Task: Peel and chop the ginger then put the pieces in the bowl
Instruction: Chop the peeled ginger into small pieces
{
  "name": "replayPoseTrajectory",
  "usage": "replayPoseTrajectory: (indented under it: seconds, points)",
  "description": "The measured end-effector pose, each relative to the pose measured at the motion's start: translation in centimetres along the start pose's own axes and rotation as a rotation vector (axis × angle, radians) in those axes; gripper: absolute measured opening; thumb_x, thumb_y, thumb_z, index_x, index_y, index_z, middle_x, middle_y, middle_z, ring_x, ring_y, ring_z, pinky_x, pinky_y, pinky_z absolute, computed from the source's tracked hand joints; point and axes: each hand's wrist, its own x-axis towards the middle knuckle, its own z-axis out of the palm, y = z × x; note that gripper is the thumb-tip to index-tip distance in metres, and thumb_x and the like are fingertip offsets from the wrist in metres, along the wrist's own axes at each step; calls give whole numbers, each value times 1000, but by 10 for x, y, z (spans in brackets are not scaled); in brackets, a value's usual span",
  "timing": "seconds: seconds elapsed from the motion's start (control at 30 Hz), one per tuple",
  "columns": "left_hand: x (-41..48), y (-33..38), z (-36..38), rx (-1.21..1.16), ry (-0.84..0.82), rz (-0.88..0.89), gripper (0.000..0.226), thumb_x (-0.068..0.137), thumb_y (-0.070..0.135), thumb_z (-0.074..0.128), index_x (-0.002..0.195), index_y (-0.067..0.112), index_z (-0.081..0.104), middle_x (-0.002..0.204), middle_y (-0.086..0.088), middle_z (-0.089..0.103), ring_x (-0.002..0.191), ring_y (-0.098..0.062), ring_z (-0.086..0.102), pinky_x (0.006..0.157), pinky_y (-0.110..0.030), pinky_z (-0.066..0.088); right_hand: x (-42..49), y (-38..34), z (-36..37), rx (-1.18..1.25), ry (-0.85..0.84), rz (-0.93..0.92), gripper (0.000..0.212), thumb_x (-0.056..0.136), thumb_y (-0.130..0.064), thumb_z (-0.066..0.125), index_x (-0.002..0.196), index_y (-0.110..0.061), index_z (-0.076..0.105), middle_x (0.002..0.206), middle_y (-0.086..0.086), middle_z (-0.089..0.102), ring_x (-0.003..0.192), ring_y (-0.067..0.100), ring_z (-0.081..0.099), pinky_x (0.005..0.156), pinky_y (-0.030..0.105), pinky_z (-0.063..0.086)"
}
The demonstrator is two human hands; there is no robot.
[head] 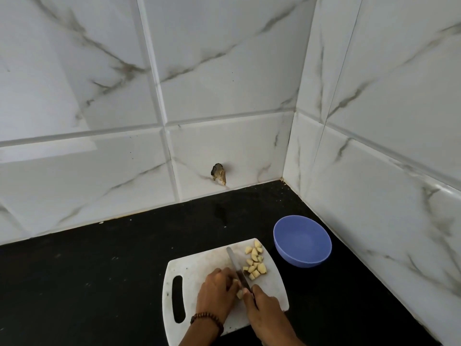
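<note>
On the white cutting board, several pale yellow chopped ginger pieces lie in a loose pile near its far right corner. My left hand curls over a small remaining ginger piece, pinning it to the board. My right hand grips the handle of a knife, whose blade lies against the ginger beside my left fingers and points away from me. An empty blue bowl stands on the counter just right of the board.
The black countertop runs into a corner of white marble-patterned wall tiles. A hole with a brown stain marks the back wall low down. The board has a handle slot at its left.
</note>
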Motion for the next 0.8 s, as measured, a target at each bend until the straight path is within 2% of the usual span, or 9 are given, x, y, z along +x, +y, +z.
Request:
replayPoseTrajectory:
  seconds: [0.13,0.27,0.33,0.43,0.53,0.63,0.7,0.8]
  points:
    - [-4,-4,-1,-49,-15,29,15,90,28,59,103,35,65,97,13,55,88,-2,51,81,-12,44,0,-1,2,14,4,16,36,103,-48,30,107,-23,55,106,-2,63,103,13,59,95,29,44]
    - [-7,-6,-2,-80,-62,10,21,83,33,69,103,35,66,97,12,56,89,-5,55,85,-18,50,0,5,5,50,16,23,37,102,-49,33,108,-21,57,105,2,65,102,14,60,96,34,46]
    - [-7,-6,-3,-118,-52,-14,23,82,31,71,104,34,67,97,12,57,88,-5,57,85,-19,51,0,6,6,60,31,28,35,103,-47,35,109,-20,57,108,0,65,104,14,60,96,32,45]
    - [-8,-6,-2,-141,-49,-47,25,84,25,68,107,33,66,98,12,58,90,-6,57,85,-19,52,-2,6,6,64,66,27,30,103,-43,38,111,-20,56,107,-4,64,104,11,60,90,23,44]
    - [-9,-6,-1,-119,-30,-32,28,86,19,64,112,30,65,103,12,59,96,-7,58,90,-22,51,-3,6,7,74,78,6,22,101,-42,45,105,-22,54,93,-9,65,90,7,64,80,21,47]
    - [-9,-7,-1,-63,-78,10,33,89,15,59,118,31,62,108,10,55,100,-7,55,93,-23,50,-1,5,6,91,79,-23,22,98,-44,49,107,-25,52,92,-8,67,84,3,64,75,18,49]
    - [-7,-7,-2,-34,-102,30,34,90,14,57,118,33,62,112,9,53,103,-8,54,95,-23,49,2,6,6,100,73,-24,26,97,-43,53,117,-28,50,98,-9,68,87,1,64,77,15,48]
    - [-4,-5,-2,7,-67,43,28,91,20,58,116,32,61,115,9,52,103,-6,51,93,-16,44,9,5,7,52,86,-23,31,96,-42,56,123,-31,47,105,-10,67,95,3,63,88,22,51]
